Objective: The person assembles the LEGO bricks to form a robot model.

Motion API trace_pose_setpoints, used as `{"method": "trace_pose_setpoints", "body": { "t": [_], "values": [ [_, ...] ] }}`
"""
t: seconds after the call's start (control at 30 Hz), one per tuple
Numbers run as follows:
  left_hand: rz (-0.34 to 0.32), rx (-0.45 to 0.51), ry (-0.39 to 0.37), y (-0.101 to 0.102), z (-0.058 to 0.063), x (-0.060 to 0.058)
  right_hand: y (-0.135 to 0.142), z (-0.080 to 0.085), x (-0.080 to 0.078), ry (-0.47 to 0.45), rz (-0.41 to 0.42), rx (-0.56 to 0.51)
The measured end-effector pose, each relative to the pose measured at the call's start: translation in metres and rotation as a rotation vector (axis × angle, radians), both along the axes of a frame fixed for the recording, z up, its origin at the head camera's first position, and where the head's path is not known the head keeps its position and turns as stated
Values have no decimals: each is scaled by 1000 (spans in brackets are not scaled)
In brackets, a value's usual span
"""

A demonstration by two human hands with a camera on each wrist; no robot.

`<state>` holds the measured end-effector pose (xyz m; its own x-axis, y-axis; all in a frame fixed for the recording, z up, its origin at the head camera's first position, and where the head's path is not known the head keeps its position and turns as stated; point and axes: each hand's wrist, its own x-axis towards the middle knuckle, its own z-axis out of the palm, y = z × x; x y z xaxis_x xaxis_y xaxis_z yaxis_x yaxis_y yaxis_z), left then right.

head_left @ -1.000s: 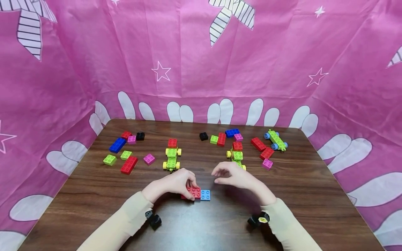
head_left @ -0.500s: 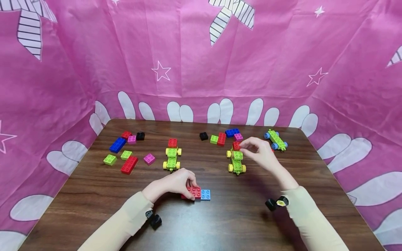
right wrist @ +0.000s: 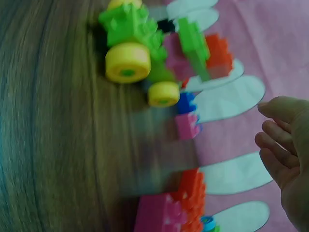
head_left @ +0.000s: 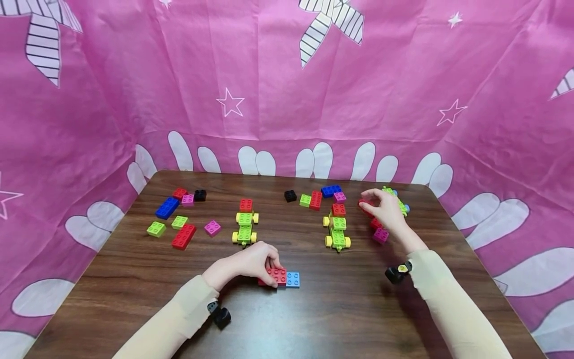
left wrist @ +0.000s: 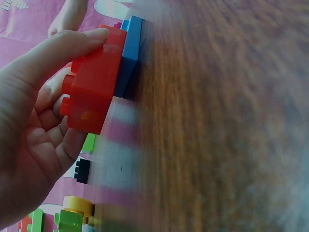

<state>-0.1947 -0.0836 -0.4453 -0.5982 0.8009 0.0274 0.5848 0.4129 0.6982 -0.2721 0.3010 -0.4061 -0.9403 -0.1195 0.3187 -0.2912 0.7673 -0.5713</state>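
My left hand [head_left: 256,260] pinches a red toy brick [head_left: 280,278] near the front middle of the table, thumb on its near side. A light blue brick [head_left: 293,280] sticks out to the right from under the red one; in the left wrist view the blue brick [left wrist: 129,60] lies on its table side. At the right back, my right hand [head_left: 386,212] hovers over red bricks [head_left: 364,205] and partly hides a wheeled green base [head_left: 402,206]. In the right wrist view its fingers [right wrist: 277,140] are loosely bent, apart from the bricks.
Two green cars with yellow wheels stand mid-table, one left [head_left: 245,229] and one right [head_left: 338,234]. Loose bricks lie at the left, including a dark blue brick [head_left: 167,208], and at the back around another dark blue brick [head_left: 331,190]. A pink brick [head_left: 380,236] lies below the right hand.
My right hand has moved from beside the left hand, past the right car, to the red bricks at the right back. The left hand keeps its hold on the red brick.
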Motion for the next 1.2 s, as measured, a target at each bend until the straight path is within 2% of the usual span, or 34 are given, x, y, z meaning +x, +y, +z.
{"method": "trace_pose_setpoints", "body": {
  "t": [0.17,0.4,0.6,0.77,1.0,1.2],
  "values": [
    [4,2,15,1,-2,0,9,-12,-12,-71,-22,18],
    [6,8,18,0,-3,1,21,-24,-24,-103,-25,17],
    [-5,27,27,-1,-4,0,32,-32,-30,-130,-15,54],
    [-23,56,68,-2,-8,-1,37,-35,-33,-156,-18,75],
    [14,3,1,-1,-3,1,41,-40,-36,-200,-22,142],
    [22,-5,-8,-1,-3,0,43,-44,-39,-248,-26,148]
  ]
}}
